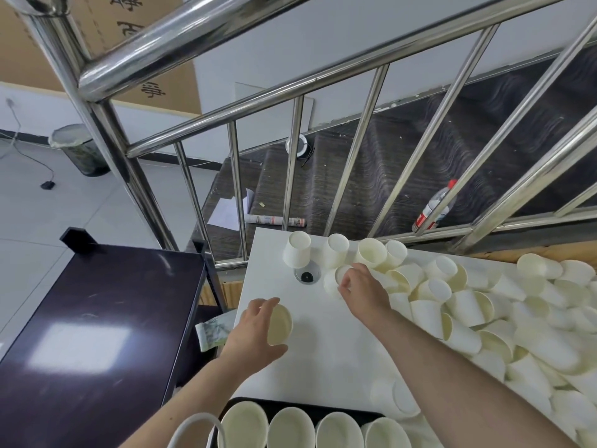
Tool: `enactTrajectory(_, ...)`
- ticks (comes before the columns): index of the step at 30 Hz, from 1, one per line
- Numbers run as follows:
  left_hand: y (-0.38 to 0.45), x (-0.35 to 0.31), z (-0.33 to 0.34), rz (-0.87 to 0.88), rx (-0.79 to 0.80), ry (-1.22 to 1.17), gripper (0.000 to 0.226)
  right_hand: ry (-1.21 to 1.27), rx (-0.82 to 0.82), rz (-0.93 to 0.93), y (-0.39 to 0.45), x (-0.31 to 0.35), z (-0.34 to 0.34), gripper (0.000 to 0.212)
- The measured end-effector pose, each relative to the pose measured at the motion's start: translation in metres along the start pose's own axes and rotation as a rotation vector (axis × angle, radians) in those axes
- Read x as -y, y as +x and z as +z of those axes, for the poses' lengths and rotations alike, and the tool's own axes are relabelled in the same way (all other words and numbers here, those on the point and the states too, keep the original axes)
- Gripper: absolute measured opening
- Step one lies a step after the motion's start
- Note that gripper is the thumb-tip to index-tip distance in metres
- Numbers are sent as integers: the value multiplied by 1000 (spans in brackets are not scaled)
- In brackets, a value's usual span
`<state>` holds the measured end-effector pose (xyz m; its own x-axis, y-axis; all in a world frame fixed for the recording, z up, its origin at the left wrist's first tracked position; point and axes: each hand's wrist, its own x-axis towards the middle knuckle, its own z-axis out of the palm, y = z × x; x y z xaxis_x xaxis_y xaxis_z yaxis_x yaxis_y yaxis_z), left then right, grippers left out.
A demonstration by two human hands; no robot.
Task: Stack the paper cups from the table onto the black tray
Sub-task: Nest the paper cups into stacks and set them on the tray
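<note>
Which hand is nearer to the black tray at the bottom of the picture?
Left. The left hand, holding a cup, is just above the tray in the picture. The right hand is farther up the table, at the cup pile.

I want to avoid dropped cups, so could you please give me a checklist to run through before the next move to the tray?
1. Left hand holds a cup: ok.
2. Right hand has a grip on a cup at the pile's edge: ok, fingers curl round it.
3. Black tray within reach: ok.
4. Tray cups upright, mouths open: ok.
5. Free tray space: cannot tell, mostly out of frame.
</note>
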<state>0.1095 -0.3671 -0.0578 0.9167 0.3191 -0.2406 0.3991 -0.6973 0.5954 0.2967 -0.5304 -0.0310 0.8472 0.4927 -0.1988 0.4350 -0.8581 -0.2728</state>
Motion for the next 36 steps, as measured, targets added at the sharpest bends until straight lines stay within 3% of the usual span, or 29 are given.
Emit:
enactTrajectory(5,1,-4,-2,4,-22,-23,88,88,-66,27,-7,2,0,16)
enactTrajectory(9,0,-15,-6,26,-97,-39,87,487,-163,148,-21,7,-1,24)
enactTrajectory(13,0,-31,-11,68,-170,-133,93,1098,31,346,-38,21,-6,15)
enactTrajectory(19,-7,-56,-13,144,-223,-314,82,1415,270,419,-63,28,-18,22)
enactTrajectory(21,-9,-58,-11,158,-251,-325,73,1368,274,408,-69,26,-17,24)
enactTrajectory(24,-8,-59,-9,192,-259,-204,75,1053,74,283,-76,19,-11,25)
enactTrajectory(26,-6,-59,-7,227,-242,-95,77,989,-27,172,-81,19,-11,23)
enactTrajectory(30,-6,-64,-2,250,-190,75,76,896,-41,32,-87,25,-6,33)
enactTrajectory(32,-7,-67,1,251,-166,113,77,795,13,13,-88,23,-1,19)
enactTrajectory(36,-9,-60,6,186,-100,212,86,644,48,142,-88,13,9,33)
